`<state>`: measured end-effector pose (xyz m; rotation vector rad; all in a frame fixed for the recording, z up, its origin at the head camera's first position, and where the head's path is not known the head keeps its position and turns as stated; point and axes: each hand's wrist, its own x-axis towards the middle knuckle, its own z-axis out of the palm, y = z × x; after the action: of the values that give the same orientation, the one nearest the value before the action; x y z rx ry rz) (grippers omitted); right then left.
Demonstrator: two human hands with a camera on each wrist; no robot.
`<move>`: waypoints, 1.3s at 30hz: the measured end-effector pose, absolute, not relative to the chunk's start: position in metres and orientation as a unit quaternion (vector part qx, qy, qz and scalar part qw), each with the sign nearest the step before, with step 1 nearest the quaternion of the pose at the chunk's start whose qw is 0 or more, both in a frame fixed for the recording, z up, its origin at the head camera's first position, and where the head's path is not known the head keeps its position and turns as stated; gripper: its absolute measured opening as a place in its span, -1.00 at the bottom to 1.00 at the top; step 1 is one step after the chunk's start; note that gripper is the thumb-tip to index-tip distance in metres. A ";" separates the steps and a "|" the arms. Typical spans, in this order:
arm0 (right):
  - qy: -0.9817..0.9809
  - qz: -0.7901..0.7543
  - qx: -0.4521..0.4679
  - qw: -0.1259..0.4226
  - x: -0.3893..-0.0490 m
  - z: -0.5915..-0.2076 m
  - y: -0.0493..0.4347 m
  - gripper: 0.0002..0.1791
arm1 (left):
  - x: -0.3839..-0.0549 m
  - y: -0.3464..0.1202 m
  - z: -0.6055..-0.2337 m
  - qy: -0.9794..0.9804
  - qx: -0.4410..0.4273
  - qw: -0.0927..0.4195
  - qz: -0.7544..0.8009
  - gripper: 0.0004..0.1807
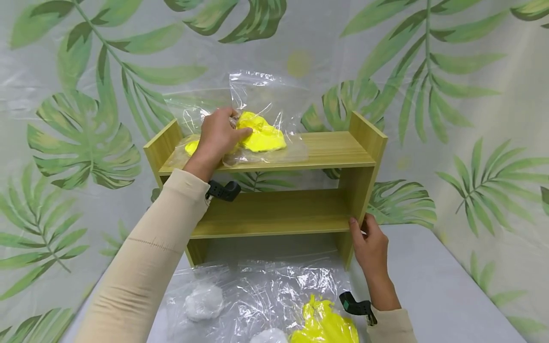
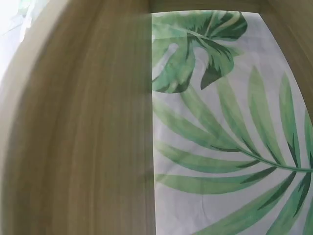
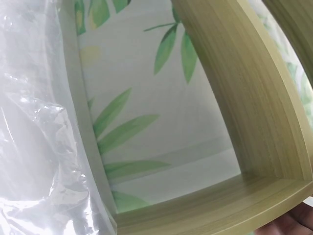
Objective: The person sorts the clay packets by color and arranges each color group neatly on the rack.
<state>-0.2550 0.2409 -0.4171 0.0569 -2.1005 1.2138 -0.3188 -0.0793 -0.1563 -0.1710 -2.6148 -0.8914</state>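
Observation:
A two-tier wooden shelf (image 1: 274, 209) stands on the table. On its top board, my left hand (image 1: 218, 133) pinches a clear zip bag with a soft yellow clay-like lump (image 1: 261, 136), thumb over the bag's near side. Another yellow lump (image 1: 191, 147) in clear plastic lies to the left, partly behind that wrist. Low on the right, my right hand (image 1: 372, 247) grips the shelf's side panel (image 1: 359, 197), thumb in front and fingers behind. In the right wrist view, its fingers (image 3: 288, 223) show under the panel. The left wrist view shows shelf boards but no hand.
Before the shelf, clear plastic bags (image 1: 257, 290) cover the table (image 1: 433, 286). They contain white lumps (image 1: 205, 302) and a large yellow mass (image 1: 326, 324). A leaf-patterned cloth (image 1: 429, 95) hangs right behind the shelf.

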 end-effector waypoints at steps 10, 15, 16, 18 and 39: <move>-0.809 0.476 0.017 0.345 -0.254 -0.416 0.241 -0.62 | -0.317 -0.073 -0.162 -0.948 -0.066 0.196 -0.241 -0.47; -0.808 0.473 0.020 0.349 -0.255 -0.416 0.241 -0.62 | -0.316 -0.071 -0.164 -0.948 -0.064 0.210 -0.231 -0.45; -0.809 0.472 0.020 0.350 -0.255 -0.416 0.241 -0.63 | -0.315 -0.071 -0.165 -0.948 -0.063 0.212 -0.231 -0.44; -0.809 0.472 0.020 0.351 -0.256 -0.416 0.242 -0.63 | -0.315 -0.070 -0.165 -0.947 -0.058 0.214 -0.232 -0.42; -0.809 0.473 0.018 0.348 -0.257 -0.417 0.243 -0.62 | -0.293 -0.091 -0.166 -0.904 -0.060 0.300 -0.297 -0.41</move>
<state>-0.2569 0.2427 -0.4172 0.0476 -2.0976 1.2265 -0.2927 -0.0910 -0.1656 -0.1595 -2.4004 -0.7896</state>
